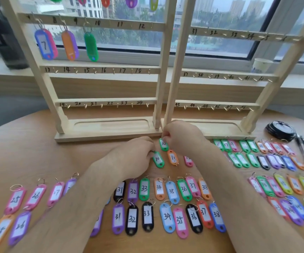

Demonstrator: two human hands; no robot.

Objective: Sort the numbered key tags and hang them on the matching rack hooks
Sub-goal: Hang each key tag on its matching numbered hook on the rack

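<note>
The left rack stands at the back of the table, the right rack touching its right side. Just before its base lie the farther tag 10 and nearer tag 10, met by the right hand and left hand respectively; rows of key tags lie further forward and rightward.

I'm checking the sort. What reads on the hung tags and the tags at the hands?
"7": blue tag hung on the rack.
Nothing legible: hung orange tag, hung green tag.
"10": near green tag, left hand pinching its ring.
"10": far green tag, right hand pinching its ring.
"11": orange tag beside them.
Unreadable: pink tag, partly hidden.
</note>
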